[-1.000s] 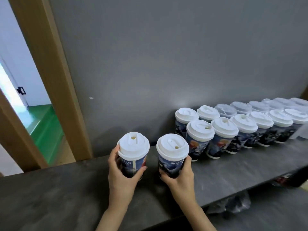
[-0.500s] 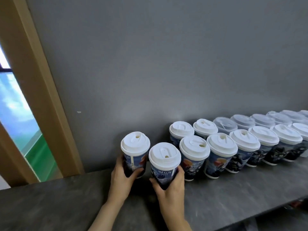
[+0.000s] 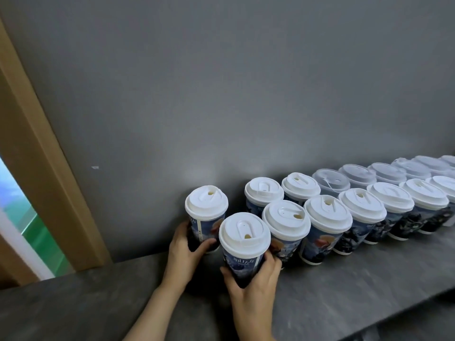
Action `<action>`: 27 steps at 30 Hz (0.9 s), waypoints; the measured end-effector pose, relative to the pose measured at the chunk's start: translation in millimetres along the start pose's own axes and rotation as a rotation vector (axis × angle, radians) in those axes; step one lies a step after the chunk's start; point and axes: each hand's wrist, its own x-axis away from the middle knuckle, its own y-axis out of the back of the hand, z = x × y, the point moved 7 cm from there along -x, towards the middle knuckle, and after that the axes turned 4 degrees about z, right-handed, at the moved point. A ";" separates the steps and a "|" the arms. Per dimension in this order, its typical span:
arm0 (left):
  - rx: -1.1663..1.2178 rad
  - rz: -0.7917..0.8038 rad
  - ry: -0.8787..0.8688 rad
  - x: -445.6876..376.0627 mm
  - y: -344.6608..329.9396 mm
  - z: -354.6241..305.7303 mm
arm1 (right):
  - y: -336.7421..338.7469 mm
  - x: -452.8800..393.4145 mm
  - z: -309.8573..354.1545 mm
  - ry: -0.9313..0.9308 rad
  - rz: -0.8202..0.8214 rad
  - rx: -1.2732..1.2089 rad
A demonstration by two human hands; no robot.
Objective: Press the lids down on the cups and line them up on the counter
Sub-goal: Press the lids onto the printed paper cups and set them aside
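Item 1, counter (image 3: 344, 286): dark grey slab running against a grey wall (image 3: 221, 94). I see its front edge falling away at lower right; bare surface lies to the left of the cups, up to a wooden door frame (image 3: 37, 156).

Item 2, lined-up cups (image 3: 327, 232): two rows along the wall, running off to the right, each cup touching or just beside its neighbour. The front row wears white lids; further right, the back row's lids look translucent. All stand upright.

Item 3, rear cup (image 3: 206, 217): white lid seated, upright, at the left end of the back row, with a gap between it and the next cup. My left hand (image 3: 184, 252) wraps its lower body, thumb across the front, fingers behind and hidden; the grip is closed round the cup.

Item 4, front cup (image 3: 243, 244): white lid on, upright, just beside the first cup of the front row. My right hand (image 3: 253, 281) clasps its base from the near side, thumb on the left, fingers curled round the right, held firmly.

Item 5, forearms: both rise from the lower edge, converging, wrists nearly straight.
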 end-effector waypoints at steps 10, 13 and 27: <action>-0.159 0.151 -0.101 -5.2 -17.1 -8.0 | 10.1 2.3 17.2 0.020 -0.031 0.170; -0.162 0.179 -0.110 -4.0 -18.6 -8.5 | 12.1 5.5 17.2 0.021 -0.031 0.171; -0.279 0.224 -0.102 -3.4 -21.4 -4.2 | 5.8 5.7 14.6 -0.080 0.015 0.217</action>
